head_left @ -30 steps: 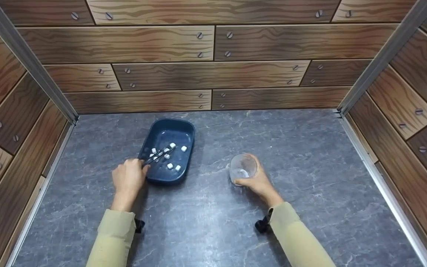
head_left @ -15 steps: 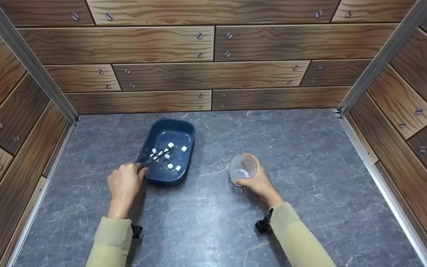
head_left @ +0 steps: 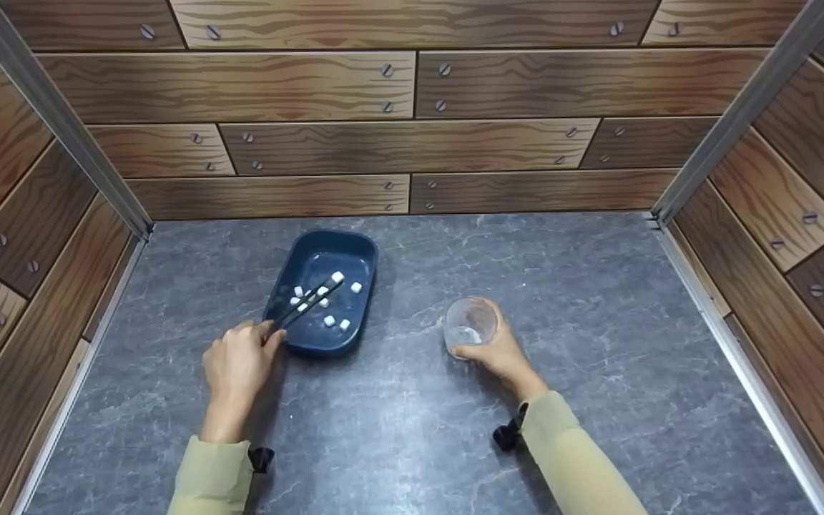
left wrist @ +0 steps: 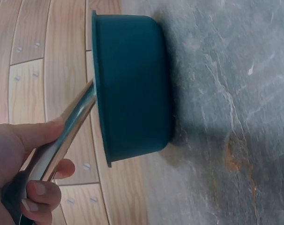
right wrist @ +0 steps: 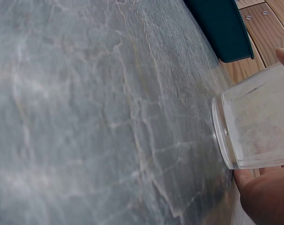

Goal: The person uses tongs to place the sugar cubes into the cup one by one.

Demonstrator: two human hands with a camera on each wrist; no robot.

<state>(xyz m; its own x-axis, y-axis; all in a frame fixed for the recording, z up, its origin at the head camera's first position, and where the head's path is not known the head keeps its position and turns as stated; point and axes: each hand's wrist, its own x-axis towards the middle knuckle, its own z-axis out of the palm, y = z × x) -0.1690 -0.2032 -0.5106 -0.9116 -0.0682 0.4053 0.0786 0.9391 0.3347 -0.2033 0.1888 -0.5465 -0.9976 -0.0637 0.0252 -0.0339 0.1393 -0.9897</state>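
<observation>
My left hand (head_left: 237, 361) grips a pair of metal tongs (left wrist: 67, 133) near their rear end, thumb on one side and fingers curled on the other. The tongs slope over the near left rim of a dark blue plastic basin (head_left: 362, 322) and reach inside. At their tips sits a small white cube (head_left: 337, 277). Several more white cubes lie in the basin, some partly hidden under the tongs. To the right, my right hand (head_left: 501, 354) is wrapped around a clear cup (head_left: 469, 325), which stands upright on the tabletop; its inside shows no cubes.
The grey marbled tabletop (head_left: 412, 400) stretches between and around the basin and the cup. Wood-patterned panels (head_left: 412, 143) enclose it at the back and both sides, with metal strips along the corners.
My left hand has drawn back toward the near left, with the tongs still in its grip. The cube at the tips has shifted slightly. My right hand and the cup have stayed put.
</observation>
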